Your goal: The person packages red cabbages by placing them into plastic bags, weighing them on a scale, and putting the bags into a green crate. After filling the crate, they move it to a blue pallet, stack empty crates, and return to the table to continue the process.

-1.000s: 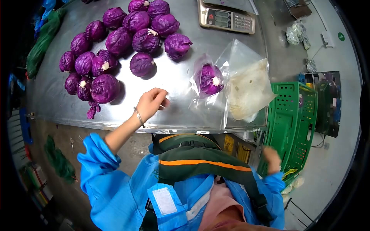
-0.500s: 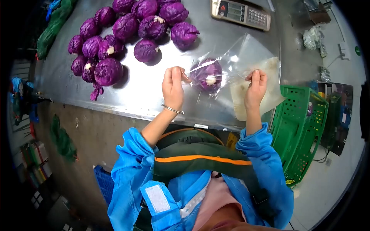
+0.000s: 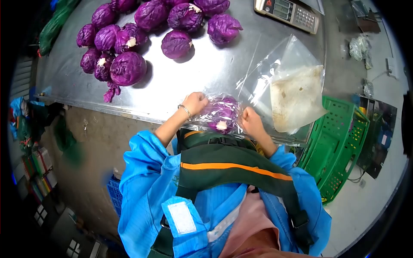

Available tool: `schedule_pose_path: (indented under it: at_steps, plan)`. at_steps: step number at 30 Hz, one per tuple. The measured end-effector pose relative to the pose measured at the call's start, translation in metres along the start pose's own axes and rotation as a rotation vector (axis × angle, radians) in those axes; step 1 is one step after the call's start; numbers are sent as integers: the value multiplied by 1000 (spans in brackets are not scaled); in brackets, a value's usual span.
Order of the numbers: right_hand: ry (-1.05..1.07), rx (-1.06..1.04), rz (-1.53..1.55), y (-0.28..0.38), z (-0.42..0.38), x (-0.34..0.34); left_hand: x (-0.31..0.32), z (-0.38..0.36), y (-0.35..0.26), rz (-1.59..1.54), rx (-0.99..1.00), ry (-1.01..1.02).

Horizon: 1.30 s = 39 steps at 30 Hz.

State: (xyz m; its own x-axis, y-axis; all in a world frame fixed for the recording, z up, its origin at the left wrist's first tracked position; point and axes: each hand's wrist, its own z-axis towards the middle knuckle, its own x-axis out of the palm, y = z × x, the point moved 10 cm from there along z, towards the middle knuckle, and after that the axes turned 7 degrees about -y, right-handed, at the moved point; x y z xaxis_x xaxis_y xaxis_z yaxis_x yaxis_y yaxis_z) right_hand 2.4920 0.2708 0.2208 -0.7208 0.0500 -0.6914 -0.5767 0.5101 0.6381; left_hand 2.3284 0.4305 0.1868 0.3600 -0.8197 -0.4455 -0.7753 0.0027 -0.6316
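Gripping from both sides, the left hand (image 3: 195, 103) and right hand (image 3: 251, 124) close on a bagged red cabbage (image 3: 221, 115) at the near edge of the steel table (image 3: 206, 73). Beyond the cabbage lies bare steel. Clear bags (image 3: 286, 81) overhang the right edge; loose cabbages (image 3: 129, 69) sit far left; a scale (image 3: 289, 13) stands at the far edge.

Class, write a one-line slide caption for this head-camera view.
Left hand and right hand grip a bagged red cabbage at the steel table edge, loose red cabbages behind.
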Motion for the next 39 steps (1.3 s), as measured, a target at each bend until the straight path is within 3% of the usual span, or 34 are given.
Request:
schedule_pose_path:
  at_steps: [2,3,5,6,7,8,10,11,12,15,17,18,20,22,24,26,29,31,33,35,37,39]
  plan:
    - [-279,-396,-130,72,-23,-35,-32,-29,-70,193,664,-330]
    - [-200,-389,74,73,-20,-24,-37,-58,-91,289,987,-501]
    - [-48,-330,501,68,-22,9,1,-30,-57,-177,601,-31]
    - [78,-164,575,61,-12,26,6,-23,-59,-222,637,15]
    - [42,-91,881,61,-9,21,18,-3,-49,-185,525,143]
    - [1,313,1079,73,-2,7,14,0,-56,-89,472,190]
    - [24,283,1273,49,-13,6,-17,-22,-93,39,382,238]
    - [103,288,1403,74,-18,-14,-34,-35,-110,75,346,239]
    - [97,276,1547,68,-24,-23,-46,-46,-129,82,388,196]
    - [47,150,1855,87,-26,-65,-56,-76,-157,-82,339,147]
    - [-297,433,1654,62,-28,-80,-61,-103,-174,-281,363,189]
    - [-296,326,1828,58,-29,-89,-60,-116,-187,-369,398,230]
    - [-550,309,1707,29,-49,-122,-41,-130,-193,-769,431,407]
    - [-781,216,1747,0,-85,-167,-4,-125,-170,-742,337,428]
    - [-993,141,1783,-31,-131,-200,33,-110,-133,-540,412,290]
    - [-1044,36,1806,-44,-169,-236,78,-106,-89,-483,205,418]
    - [-867,-229,1813,-55,-220,-347,111,-120,-80,-513,190,518]
    - [-1054,-189,1795,-144,-262,-401,107,-107,-105,-560,155,356]
    - [-1286,33,1602,-195,-288,-439,98,-84,-148,-445,407,127]
    - [-1354,100,1561,-222,-292,-453,91,-66,-198,-297,599,-98]
    - [-1295,166,1621,-264,-288,-444,92,-53,-247,-157,723,-249]
    - [-1183,128,1672,-281,-273,-438,104,-31,-275,26,751,-255]
